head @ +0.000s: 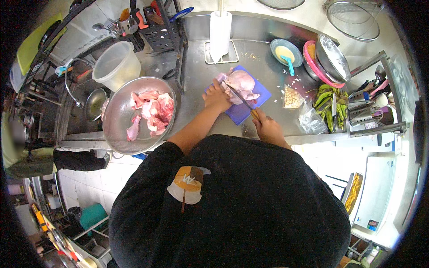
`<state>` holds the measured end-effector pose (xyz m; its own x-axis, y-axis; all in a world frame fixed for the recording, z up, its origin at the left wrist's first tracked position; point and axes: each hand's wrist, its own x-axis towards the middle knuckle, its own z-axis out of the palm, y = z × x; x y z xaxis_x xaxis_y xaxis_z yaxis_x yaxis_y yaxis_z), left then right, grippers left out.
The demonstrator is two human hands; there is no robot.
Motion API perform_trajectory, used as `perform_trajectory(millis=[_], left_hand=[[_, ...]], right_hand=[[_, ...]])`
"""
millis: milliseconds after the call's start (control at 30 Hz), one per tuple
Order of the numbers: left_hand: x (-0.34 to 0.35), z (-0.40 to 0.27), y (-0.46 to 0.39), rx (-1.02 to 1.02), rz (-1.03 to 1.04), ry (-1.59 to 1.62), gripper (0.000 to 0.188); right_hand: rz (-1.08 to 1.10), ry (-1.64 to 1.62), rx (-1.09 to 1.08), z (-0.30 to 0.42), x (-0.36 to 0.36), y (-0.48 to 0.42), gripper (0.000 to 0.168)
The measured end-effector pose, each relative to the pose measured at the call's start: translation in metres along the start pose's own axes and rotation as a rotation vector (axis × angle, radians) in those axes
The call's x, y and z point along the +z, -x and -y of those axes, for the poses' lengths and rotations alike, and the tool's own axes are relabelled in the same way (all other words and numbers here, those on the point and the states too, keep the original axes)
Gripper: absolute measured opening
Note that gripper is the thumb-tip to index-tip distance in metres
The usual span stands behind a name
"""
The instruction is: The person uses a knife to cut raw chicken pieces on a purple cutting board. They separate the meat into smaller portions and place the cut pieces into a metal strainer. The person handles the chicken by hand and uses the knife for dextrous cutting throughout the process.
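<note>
A raw whole chicken [242, 82] lies on a blue cutting board [239, 113] on the steel counter. My left hand [217, 97] holds the chicken's left side, near a leg or wing; which part it is, I cannot tell. In my right hand [267, 126] is the wooden handle of a kitchen knife [243, 100], its blade reaching up and left across the chicken close to my left fingers. To the left, a large metal colander [117, 117] contains cut raw chicken pieces [156, 110] and a drumstick [133, 128].
Behind the board stands a paper towel roll [220, 33] on a holder. Rightward are a bowl [273, 50] with a turquoise spoon, stacked bowls [331, 60], a bag of chickpea-like pieces [291, 97] and green leaves or pods [326, 100] under another knife. A plastic tub [115, 67] sits by the sink. Another person stands far left.
</note>
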<state>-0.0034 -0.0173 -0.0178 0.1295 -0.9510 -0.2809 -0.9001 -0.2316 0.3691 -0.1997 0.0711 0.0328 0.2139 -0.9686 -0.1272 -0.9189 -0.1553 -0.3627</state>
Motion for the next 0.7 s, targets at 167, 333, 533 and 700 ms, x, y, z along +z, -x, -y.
perform_trajectory(millis=[167, 333, 533, 700], left_hand=[[0.006, 0.007, -0.023, -0.067, 0.039, 0.000, 0.053], [-0.015, 0.007, -0.018, 0.090, 0.019, -0.009, 0.034], [-0.014, 0.003, -0.018, 0.128, -0.016, -0.138, 0.031], [-0.015, 0.001, -0.009, 0.083, -0.060, -0.178, 0.030]], right_hand=[[0.012, -0.018, -0.039, 0.013, -0.015, -0.011, 0.041], [0.077, 0.106, -0.006, 0.030, -0.048, -0.026, 0.040], [0.025, 0.071, -0.015, 0.022, -0.047, -0.020, 0.040], [-0.040, 0.068, -0.017, 0.017, -0.041, -0.028, 0.039]])
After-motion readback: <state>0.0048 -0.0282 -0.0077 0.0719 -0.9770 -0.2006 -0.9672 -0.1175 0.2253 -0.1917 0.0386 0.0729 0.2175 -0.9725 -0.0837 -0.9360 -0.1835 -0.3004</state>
